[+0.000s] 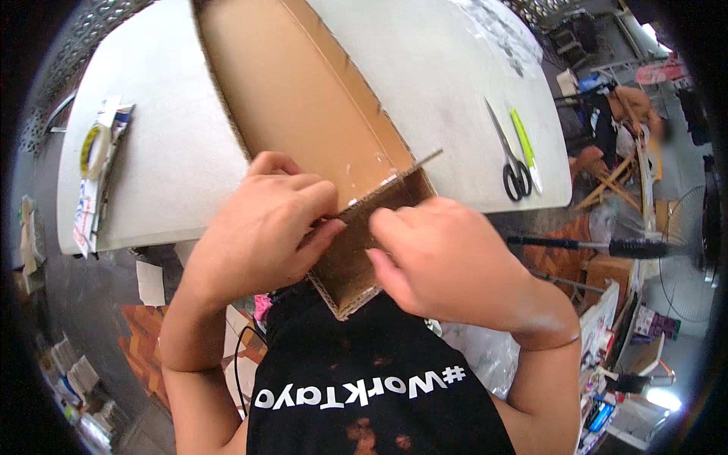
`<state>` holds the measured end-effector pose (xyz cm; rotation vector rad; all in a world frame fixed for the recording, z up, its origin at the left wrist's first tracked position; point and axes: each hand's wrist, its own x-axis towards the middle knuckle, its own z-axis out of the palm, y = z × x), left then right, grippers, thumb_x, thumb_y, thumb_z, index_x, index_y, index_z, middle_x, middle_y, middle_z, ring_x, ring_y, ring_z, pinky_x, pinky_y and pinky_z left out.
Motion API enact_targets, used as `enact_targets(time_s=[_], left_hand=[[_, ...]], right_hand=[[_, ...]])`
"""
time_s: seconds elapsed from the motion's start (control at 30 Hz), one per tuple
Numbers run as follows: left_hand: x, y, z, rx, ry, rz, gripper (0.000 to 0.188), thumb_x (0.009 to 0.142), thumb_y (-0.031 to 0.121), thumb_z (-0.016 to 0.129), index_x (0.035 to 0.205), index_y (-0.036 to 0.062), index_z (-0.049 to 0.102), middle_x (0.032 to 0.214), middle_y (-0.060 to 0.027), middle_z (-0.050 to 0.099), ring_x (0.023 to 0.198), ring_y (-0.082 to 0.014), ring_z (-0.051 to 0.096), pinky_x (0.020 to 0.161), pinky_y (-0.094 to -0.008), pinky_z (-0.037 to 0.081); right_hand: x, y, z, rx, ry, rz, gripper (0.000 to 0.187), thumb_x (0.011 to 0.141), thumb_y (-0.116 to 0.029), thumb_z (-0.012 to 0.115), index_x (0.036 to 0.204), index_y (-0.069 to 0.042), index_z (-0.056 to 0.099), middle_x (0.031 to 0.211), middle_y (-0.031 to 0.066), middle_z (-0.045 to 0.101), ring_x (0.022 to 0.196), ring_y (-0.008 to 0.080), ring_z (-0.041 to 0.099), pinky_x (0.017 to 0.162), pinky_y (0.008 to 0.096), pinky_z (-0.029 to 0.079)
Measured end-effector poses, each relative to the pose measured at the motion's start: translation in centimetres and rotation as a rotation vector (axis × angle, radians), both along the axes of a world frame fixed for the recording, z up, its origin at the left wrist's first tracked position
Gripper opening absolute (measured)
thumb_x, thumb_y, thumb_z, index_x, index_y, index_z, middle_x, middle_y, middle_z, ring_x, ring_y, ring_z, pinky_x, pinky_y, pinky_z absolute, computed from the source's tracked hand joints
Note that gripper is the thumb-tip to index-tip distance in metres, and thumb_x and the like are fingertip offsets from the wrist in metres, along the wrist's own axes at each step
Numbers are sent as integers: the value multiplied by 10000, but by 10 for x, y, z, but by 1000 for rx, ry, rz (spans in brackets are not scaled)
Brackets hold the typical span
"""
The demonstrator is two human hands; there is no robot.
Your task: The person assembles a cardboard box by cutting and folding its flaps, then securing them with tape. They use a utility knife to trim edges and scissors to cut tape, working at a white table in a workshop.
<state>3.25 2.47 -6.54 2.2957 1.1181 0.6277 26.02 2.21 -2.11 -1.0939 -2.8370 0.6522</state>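
Note:
A long, shallow cardboard box (303, 83) runs from the far edge of the white table towards my body. Across its near end stands a cardboard divider (379, 191), its right end sticking out past the side wall. Shiny bits like clear tape show near it. My left hand (277, 224) is over the box's left wall, thumb and forefinger closed at the divider's left end. Above the near compartment, my right hand (447, 262) has curled fingers and a bent thumb, slightly blurred. Whatever its fingertips hold, if anything, is hidden.
On the white table (159, 174), a tape roll (95, 150) lies on folded printed card at left. Black-handled scissors (509, 163) and a green cutter (525, 144) lie at right. Clear plastic (500, 30) covers the far right corner. Another person (633, 110) sits beyond, right of a fan (686, 243).

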Motion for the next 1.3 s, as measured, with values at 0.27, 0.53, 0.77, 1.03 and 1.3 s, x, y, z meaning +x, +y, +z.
enact_targets(time_s=[0.27, 0.53, 0.77, 1.03, 1.3], left_hand=[[1, -13, 6, -37, 51, -80, 153, 866, 149, 709, 825, 49, 601, 768, -118, 617, 836, -339, 641, 952, -448, 446], [6, -13, -10, 216, 147, 293, 121, 863, 129, 700, 832, 58, 607, 803, -121, 627, 797, -350, 630, 807, -446, 474], [44, -10, -8, 188, -130, 102, 180, 883, 107, 674, 1051, 42, 678, 853, -140, 678, 870, -336, 668, 937, -454, 477], [-49, 52, -16, 594, 392, 315, 323, 774, -30, 671, 1066, 108, 662, 1055, -60, 661, 1218, -293, 594, 1239, -642, 158], [-64, 75, 8, 649, 577, 74, 157, 777, 64, 679, 904, 117, 604, 1009, -37, 647, 1178, -260, 604, 1234, -499, 322]], right_hand=[[-16, -5, 35, -56, 703, 343, 131, 802, -68, 727, 928, -36, 716, 846, 108, 711, 732, 278, 691, 650, 388, 545], [-15, 0, 42, -43, 874, 345, 131, 838, -82, 682, 923, -12, 753, 839, 125, 711, 684, 266, 682, 623, 367, 550], [-19, 8, 69, -29, 1049, 414, 183, 870, -94, 643, 918, 10, 785, 832, 141, 710, 642, 256, 674, 599, 349, 554], [44, -44, 80, -363, 1099, 149, 178, 939, -125, 617, 882, 9, 720, 919, 186, 729, 724, 285, 722, 685, 429, 624], [122, 18, -11, 193, 1405, -569, 243, 904, 120, 461, 1057, 78, 645, 861, 154, 666, 731, 211, 635, 742, 321, 534]])
